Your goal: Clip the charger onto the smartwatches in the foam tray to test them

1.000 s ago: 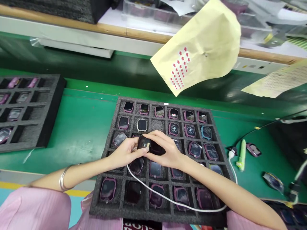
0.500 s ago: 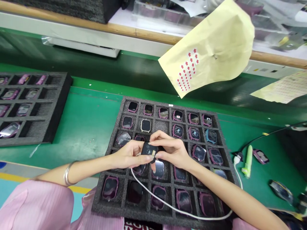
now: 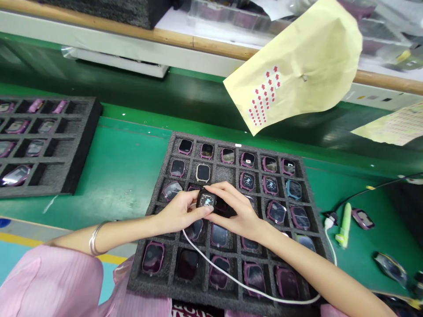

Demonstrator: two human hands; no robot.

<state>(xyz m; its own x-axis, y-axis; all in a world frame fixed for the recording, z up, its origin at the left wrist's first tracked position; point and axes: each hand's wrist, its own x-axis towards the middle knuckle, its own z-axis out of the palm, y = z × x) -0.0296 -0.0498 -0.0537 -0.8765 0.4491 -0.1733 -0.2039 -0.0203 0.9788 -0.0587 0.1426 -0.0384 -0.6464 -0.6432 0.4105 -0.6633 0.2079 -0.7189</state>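
A black smartwatch with a lit dial is held above the foam tray. My left hand grips its left side, thumb along the lower edge. On its right side, the fingers and thumb of my right hand close around the watch. A white cable runs from under my left hand, loops across the tray and goes off to the right. Purple-framed watches fill many tray compartments, along with a blue one and a pale gold one. My hands hide some middle compartments.
At the left lies a second foam tray with purple pieces. A light green tool, a loose purple watch case and a black cable lie at the right. Yellow paper with red arrow stickers hangs from the shelf edge.
The watch has turned its face more toward me, and its dial shows more clearly. A small yellowish tab seen on it before no longer shows. My right fingers have shifted along its edge.
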